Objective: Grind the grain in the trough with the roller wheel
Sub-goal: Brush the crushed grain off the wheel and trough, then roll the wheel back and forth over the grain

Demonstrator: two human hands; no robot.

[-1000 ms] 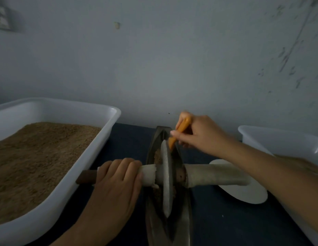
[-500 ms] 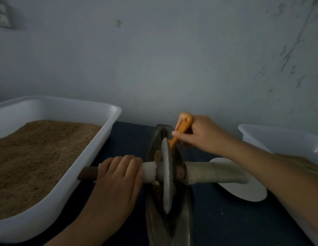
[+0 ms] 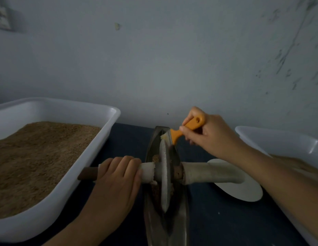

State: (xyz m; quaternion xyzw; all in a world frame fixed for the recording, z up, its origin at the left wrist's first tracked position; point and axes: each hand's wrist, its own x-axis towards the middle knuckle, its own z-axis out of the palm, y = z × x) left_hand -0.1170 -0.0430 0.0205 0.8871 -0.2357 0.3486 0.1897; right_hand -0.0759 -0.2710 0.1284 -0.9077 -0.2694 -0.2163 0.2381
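- Grain (image 3: 155,158): a small brown heap lies in the hollow of the trough, just left of the wheel's rim and partly hidden by it; more shows low against the wheel's right face. How finely it is ground cannot be told.
- Trough (image 3: 179,221): a narrow, dark metal boat shape on the dark blue table (image 3: 216,219), its long axis running from the near edge straight toward the wall.
- Roller wheel (image 3: 163,174): stands upright on its edge in the trough, disc in line with the trough's length. Its axle crosses at right angles, parallel to the table's near edge.
- Left hand (image 3: 117,176): fingers wrapped over the left handle, close beside the wheel; a brown stub of the handle juts out beyond the knuckles.
- Right handle (image 3: 213,173): pale, wrapped, unheld, its end lying over a white disc (image 3: 243,192) on the table.
- Right hand (image 3: 208,137): pinches an orange-handled brush (image 3: 188,128) at the trough's far tip, bristles at the wheel's upper rim. It lies beyond and above the free handle.
- Judgement: rolling along the trough's axis calls for both handles; the right hand must drop the brush and come back to its handle.
- Surroundings: white tub of brown grain (image 3: 108,125) to the left; a second white tub (image 3: 279,139) at the right edge.
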